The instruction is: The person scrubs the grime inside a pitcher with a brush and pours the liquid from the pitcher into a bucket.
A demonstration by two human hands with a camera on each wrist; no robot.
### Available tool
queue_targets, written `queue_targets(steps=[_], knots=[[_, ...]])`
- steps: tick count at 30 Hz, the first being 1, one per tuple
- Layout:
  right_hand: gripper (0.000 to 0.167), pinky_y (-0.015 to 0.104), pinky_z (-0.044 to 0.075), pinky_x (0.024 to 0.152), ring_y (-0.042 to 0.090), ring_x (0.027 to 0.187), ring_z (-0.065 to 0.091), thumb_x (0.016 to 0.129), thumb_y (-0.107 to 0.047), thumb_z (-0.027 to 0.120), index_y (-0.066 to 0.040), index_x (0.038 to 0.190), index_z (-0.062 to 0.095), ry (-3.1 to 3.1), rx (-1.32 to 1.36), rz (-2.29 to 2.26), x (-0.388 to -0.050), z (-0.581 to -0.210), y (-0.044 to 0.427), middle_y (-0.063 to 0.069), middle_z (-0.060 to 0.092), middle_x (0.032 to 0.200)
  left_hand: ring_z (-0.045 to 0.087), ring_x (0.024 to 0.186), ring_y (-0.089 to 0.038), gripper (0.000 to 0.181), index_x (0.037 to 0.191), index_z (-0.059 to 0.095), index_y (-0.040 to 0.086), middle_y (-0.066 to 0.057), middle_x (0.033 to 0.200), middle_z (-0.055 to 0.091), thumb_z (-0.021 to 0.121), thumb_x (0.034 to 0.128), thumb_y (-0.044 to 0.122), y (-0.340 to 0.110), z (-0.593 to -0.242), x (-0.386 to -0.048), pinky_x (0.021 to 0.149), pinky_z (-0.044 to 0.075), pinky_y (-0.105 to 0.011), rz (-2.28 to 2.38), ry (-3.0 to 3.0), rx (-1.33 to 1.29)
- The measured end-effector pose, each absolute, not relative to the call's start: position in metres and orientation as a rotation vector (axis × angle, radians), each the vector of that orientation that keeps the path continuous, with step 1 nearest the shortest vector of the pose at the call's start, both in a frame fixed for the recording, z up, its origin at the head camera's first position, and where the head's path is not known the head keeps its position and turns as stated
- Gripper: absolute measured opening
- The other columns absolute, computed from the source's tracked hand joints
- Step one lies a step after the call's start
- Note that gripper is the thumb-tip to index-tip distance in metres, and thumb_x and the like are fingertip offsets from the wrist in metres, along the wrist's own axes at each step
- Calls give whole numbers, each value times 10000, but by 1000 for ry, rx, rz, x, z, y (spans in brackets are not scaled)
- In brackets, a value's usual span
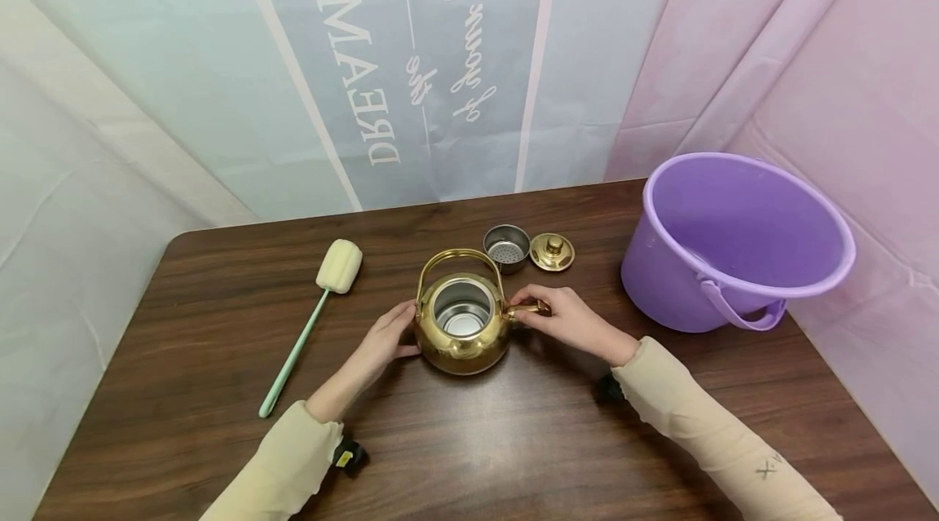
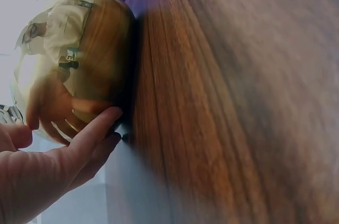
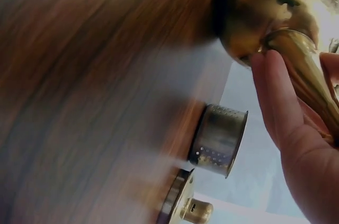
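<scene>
A shiny gold teapot (image 1: 462,350) with a raised hoop handle stands upright on the table. Its top is uncovered, showing the silvery inside. My left hand (image 1: 385,337) holds the left side of its body, with the finger spread visible in the left wrist view against the gold wall (image 2: 100,44). On the other side, my right hand (image 1: 561,315) pinches the spout (image 3: 299,57) between thumb and fingers. Just behind the teapot sit a metal strainer basket (image 1: 506,248) with a perforated bottom and a gold lid (image 1: 553,253) with its knob up.
To the right stands a big purple bucket (image 1: 663,284), its handle hanging at the front. A sponge brush (image 1: 340,267) with a long green handle lies at the left of the dark wooden table (image 1: 191,342). Printed cloth (image 1: 469,154) hangs behind the table.
</scene>
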State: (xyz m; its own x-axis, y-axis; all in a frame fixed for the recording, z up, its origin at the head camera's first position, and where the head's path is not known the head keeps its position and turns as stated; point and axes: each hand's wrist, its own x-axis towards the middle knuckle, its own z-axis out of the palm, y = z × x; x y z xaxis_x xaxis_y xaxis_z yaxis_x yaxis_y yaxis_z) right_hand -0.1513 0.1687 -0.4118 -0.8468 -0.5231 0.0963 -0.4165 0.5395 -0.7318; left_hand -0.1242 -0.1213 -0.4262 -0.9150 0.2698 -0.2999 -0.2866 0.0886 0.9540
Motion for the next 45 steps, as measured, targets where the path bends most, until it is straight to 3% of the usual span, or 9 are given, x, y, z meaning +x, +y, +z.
queue_targets(steps=[17, 28, 34, 45], knots=[[144, 244, 511, 654, 86, 723, 625, 852, -122, 597, -84, 982, 647, 2523, -641, -1330, -149, -403, 169, 15, 670, 892, 228, 1318, -342, 463, 1380, 234, -101, -252, 1443, 217, 247, 1002, 166, -111, -417, -122, 859, 452, -479, 1881, 1988, -38], [185, 345, 529, 697, 266, 791, 662, 865, -138, 604, -31, 1012, 640, 2432, -571, -1445, -146, -374, 175, 81, 676, 918, 280, 1294, -365, 479, 1390, 208, -99, -256, 1436, 233, 240, 1010, 191, -107, -388, -122, 873, 443, -481, 1866, 2015, 68], [165, 293, 482, 716, 137, 802, 630, 849, -185, 608, -134, 996, 664, 2643, -608, -1265, -146, -352, 181, 1, 662, 956, 378, 1223, -355, 486, 1396, 223, -79, -256, 1408, 292, 241, 1012, 217, -103, -369, -125, 881, 442, -467, 1834, 2053, 95], [185, 271, 513, 696, 127, 775, 652, 856, -203, 621, -100, 1005, 658, 2632, -546, -1286, -147, -319, 190, 54, 656, 996, 389, 1206, -323, 477, 1401, 245, -53, -243, 1355, 351, 229, 1013, 225, -93, -339, -135, 885, 436, -479, 1825, 2061, 164]])
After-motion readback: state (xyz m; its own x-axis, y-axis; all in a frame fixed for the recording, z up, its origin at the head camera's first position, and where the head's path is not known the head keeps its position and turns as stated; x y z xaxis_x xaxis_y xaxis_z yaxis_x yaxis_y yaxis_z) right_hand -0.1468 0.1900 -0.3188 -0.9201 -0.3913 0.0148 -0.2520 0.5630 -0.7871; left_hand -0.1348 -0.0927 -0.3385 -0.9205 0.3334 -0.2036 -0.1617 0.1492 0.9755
